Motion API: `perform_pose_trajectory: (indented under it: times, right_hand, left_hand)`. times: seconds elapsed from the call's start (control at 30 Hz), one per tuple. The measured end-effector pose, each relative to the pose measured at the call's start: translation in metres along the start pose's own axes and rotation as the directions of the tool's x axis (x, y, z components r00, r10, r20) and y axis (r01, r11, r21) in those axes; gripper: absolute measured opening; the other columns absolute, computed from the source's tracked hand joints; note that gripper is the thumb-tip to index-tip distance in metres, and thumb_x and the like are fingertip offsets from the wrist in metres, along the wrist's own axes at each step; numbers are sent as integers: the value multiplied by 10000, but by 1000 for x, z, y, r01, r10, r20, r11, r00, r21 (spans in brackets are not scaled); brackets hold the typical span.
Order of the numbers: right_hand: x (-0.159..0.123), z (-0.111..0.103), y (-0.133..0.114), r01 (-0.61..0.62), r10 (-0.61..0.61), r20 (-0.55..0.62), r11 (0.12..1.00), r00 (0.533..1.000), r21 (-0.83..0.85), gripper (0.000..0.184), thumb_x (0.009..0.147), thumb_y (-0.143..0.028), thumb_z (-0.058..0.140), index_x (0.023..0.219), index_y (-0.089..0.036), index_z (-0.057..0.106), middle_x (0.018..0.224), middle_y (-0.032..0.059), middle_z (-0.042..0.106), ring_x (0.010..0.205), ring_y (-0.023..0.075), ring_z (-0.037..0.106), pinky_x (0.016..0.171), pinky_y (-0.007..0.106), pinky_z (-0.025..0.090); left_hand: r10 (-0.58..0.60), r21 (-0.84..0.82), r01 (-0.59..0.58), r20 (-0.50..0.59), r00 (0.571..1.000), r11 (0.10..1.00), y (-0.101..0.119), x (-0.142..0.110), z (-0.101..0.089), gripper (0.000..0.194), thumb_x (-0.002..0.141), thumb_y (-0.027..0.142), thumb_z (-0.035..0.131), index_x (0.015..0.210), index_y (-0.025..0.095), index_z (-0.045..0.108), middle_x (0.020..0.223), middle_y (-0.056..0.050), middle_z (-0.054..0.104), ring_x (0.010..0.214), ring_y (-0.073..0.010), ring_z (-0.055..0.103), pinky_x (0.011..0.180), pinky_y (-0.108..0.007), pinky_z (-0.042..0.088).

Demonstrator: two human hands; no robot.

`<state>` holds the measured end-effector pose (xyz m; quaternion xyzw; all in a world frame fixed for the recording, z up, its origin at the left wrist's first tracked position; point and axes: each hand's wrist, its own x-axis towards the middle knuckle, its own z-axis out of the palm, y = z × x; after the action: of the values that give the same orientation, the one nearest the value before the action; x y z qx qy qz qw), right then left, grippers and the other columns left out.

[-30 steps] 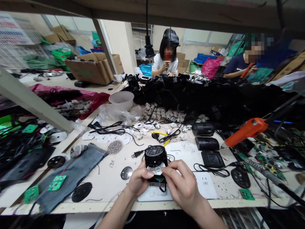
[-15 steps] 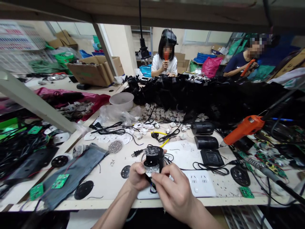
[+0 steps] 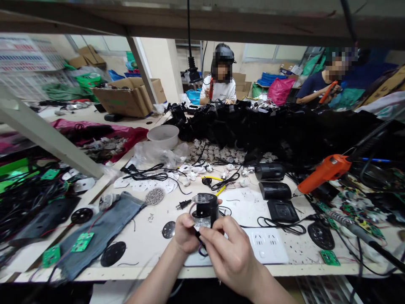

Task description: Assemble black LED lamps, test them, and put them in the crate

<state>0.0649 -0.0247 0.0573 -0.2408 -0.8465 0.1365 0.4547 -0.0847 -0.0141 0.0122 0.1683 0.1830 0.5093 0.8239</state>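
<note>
A small black appliance housing (image 3: 214, 211) with a perforated round top and a pale, shiny inner part (image 3: 202, 222) is held above the table's front edge. My left hand (image 3: 186, 233) is closed around its left side, the thumb on the pale part. From the right, the thumb and forefinger of my right hand (image 3: 232, 249) pinch together at the lower edge of that part. What lies between these fingertips is hidden. A dark wire loop (image 3: 202, 252) hangs below the housing. Beneath my hands lies a white power strip (image 3: 268, 245).
An orange electric screwdriver (image 3: 325, 171) hangs at the right, near black housings (image 3: 274, 191). A soldering iron (image 3: 351, 228) lies further right. A dish of screws (image 3: 155, 196), a grey cloth (image 3: 104, 228) and green circuit boards (image 3: 82, 242) lie left. Two people sit across the table.
My hands stay on the housing with hardly any shift. The view has moved slightly. Across the table, one person has lowered an orange tool.
</note>
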Motion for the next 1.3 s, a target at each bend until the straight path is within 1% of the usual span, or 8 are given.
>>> perform_pose_trajectory:
  times: [0.17,0.3,0.4,0.67,0.8,1.03,1.2,1.3]
  right_hand:
    - [-6,-10,24,-99,102,31,991,994,-91,176,908,-69,474,964,-132,629,817,83,549,766,191,538,648,308,497]
    - [-11,-29,43,-195,197,19,978,980,-68,144,908,-87,464,838,-171,559,798,56,563,771,185,550,667,307,474]
    - [-17,-40,50,-315,314,-54,949,948,-12,109,892,-128,531,802,-188,537,756,23,563,716,162,552,644,287,454]
    - [-56,-69,87,-570,593,-339,802,730,178,91,899,-175,538,821,-193,496,687,-23,565,569,116,603,535,226,506]
    - [-83,-98,113,-534,456,-419,842,785,-85,91,901,-158,525,818,-195,534,778,18,572,698,145,609,616,262,523]
    - [-109,-113,138,-468,358,-374,845,856,-261,189,876,-74,481,794,-191,605,892,70,564,844,181,600,768,316,519]
    - [-109,-112,139,-465,339,-388,834,857,-299,205,869,-54,457,809,-189,599,898,72,578,853,178,614,779,315,521]
    - [-109,-115,138,-487,348,-419,823,839,-292,191,866,-60,468,793,-194,581,862,60,592,817,170,614,759,311,523]
  left_hand:
    - [29,232,26,-227,973,972,8,-5,5,320,640,190,692,958,160,686,861,-44,729,748,-177,641,709,-270,498]
    - [8,410,106,-267,964,906,12,3,26,398,744,343,730,1108,206,648,940,-40,709,845,-197,640,710,-273,520]
    - [-68,477,204,-287,956,855,6,21,44,446,759,485,697,1083,185,639,810,-45,684,653,-201,625,524,-308,532]
    - [-129,347,339,-506,853,875,-17,72,62,396,768,507,673,931,147,649,774,-74,697,547,-182,609,390,-290,505]
    - [34,461,308,-596,802,832,-11,92,45,344,782,408,668,1020,160,649,906,-88,731,678,-218,674,559,-374,579]
    - [408,914,378,-403,819,145,6,117,20,436,805,501,562,1050,164,689,1211,-113,679,1215,-308,552,1056,-404,372]
    - [389,856,398,-260,884,-331,9,118,25,563,851,574,437,1157,154,655,995,-130,732,1043,-341,634,890,-396,466]
    - [480,781,321,-32,877,-535,6,117,36,520,847,541,465,1115,141,663,1012,-163,692,1036,-366,597,855,-430,467]
